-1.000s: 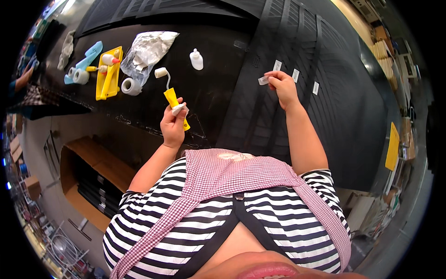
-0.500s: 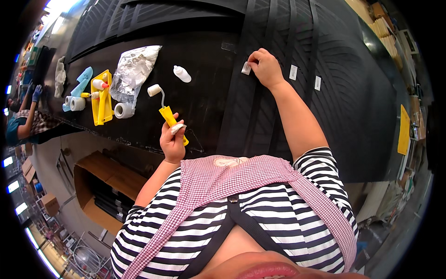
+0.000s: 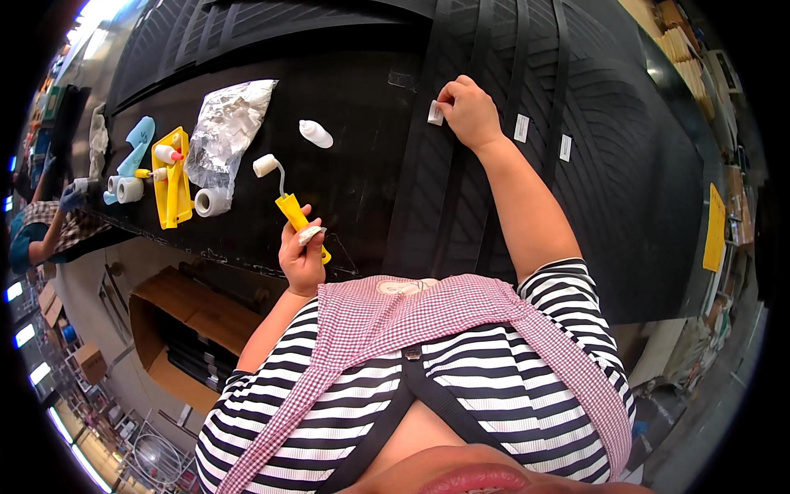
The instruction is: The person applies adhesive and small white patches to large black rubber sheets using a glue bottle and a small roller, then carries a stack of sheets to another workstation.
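My left hand [image 3: 301, 265] is closed around the yellow handle of a small paint roller [image 3: 291, 211], its white roller head pointing up and away from me. A white wrapping or scrap covers part of that thumb; I cannot tell which. Farther out, my right hand [image 3: 472, 117] pinches the right edge of a small white label [image 3: 435, 113], which lies against a long black strip. To the right, a second white label [image 3: 521, 128] and a third label [image 3: 565, 147] sit on neighbouring black strips. My right fingertips are partly hidden behind the hand.
A white squeeze bottle [image 3: 316, 134] lies left of centre. Farther left are a crumpled clear plastic bag [image 3: 230, 123], a yellow tray [image 3: 182, 216] holding a roller and bottle, a tape roll [image 3: 212, 202] and blue scraps [image 3: 137, 148]. A co-worker's gloved hand [image 3: 72, 198] is at the far left.
My right fingers stay at the label, which now lies flatter. My left hand and the roller have shifted slightly left. The co-worker's gloved hand has come lower, nearer the table edge.
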Demonstrator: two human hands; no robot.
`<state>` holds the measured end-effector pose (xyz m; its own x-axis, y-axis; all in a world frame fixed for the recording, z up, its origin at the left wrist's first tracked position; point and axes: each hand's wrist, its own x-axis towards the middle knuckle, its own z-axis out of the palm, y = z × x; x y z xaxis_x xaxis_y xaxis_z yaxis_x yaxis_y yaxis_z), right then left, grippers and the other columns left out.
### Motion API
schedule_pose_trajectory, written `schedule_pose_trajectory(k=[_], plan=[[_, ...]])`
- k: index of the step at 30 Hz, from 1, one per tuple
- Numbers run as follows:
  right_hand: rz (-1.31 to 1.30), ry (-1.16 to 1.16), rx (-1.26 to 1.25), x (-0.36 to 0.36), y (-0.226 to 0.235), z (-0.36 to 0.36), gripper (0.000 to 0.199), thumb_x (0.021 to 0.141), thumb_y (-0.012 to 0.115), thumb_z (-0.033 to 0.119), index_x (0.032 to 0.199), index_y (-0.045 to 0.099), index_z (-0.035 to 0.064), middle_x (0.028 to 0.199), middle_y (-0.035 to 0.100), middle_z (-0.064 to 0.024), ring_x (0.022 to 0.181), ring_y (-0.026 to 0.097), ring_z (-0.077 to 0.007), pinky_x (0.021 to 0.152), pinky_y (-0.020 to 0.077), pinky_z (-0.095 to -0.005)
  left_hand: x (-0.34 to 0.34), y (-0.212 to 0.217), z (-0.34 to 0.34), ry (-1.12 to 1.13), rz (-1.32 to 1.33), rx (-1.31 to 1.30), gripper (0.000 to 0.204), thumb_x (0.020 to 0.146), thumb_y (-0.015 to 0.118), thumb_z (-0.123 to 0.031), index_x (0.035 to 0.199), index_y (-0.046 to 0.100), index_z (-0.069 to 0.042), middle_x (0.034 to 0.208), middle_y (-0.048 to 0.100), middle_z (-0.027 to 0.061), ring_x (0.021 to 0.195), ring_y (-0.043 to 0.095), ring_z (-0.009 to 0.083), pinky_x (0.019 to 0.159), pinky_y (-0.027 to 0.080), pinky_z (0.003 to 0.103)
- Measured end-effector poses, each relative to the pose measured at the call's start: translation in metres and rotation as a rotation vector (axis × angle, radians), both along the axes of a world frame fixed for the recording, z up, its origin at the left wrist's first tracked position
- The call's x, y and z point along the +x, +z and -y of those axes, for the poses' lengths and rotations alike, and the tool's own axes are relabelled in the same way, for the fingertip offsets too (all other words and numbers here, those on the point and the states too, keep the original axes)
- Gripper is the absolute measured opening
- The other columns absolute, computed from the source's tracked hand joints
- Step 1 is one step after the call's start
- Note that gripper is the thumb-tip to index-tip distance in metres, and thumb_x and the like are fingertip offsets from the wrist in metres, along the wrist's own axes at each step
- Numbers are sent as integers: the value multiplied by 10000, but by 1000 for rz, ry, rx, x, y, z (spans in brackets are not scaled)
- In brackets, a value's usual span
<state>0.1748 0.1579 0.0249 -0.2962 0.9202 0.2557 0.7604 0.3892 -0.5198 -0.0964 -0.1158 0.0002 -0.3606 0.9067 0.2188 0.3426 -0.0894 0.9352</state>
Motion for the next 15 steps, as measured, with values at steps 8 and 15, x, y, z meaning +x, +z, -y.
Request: schedule_pose_trajectory(k=[8, 15], plan=[[17, -28, -21, -2, 2, 1, 89, 779, 743, 124, 786, 670, 74, 866, 614, -63, 778, 649, -292, 690, 517, -400, 0, 0, 0, -5, 4, 1, 166, 931, 681, -103, 1065, 708, -9, 1296, 586, 186, 964, 646, 178, 796, 521, 244], [-63, -13, 57, -4, 7, 13, 164, 741, 783, 94, 868, 681, 71, 916, 598, -65, 805, 648, -288, 709, 524, -384, 1, 0, 0, -8, 33, 26, 173, 932, 686, -115, 1066, 707, -9, 1295, 586, 185, 971, 647, 182, 806, 521, 245]])
